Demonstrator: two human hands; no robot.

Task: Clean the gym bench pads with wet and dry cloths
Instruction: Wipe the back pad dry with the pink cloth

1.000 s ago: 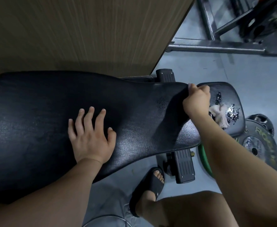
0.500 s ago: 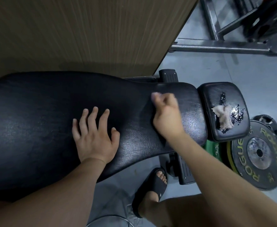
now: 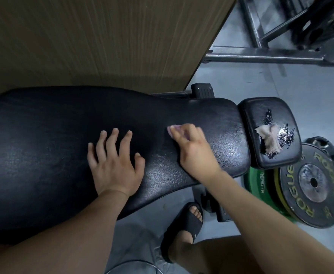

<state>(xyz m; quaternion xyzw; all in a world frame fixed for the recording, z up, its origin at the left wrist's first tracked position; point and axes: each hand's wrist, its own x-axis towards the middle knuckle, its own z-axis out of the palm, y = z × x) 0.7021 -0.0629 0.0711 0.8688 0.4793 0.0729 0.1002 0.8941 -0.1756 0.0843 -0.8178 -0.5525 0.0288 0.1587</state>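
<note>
The left hand [image 3: 114, 165] braces the bench [image 3: 43, 145], fingers spread flat. The right hand [image 3: 191, 149] fingers clamp the cloth [image 3: 173, 127]; strokes should overlap, edge to edge, under even pressure.

Dim, bluish light; edges bowed — motion blur.

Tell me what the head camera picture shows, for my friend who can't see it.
A person's right hand holds a small pink cloth against a long black bench pad, while the left hand rests flat beside it. A pale crumpled cloth lies on the smaller pad, near Rogue weight plates.
</note>
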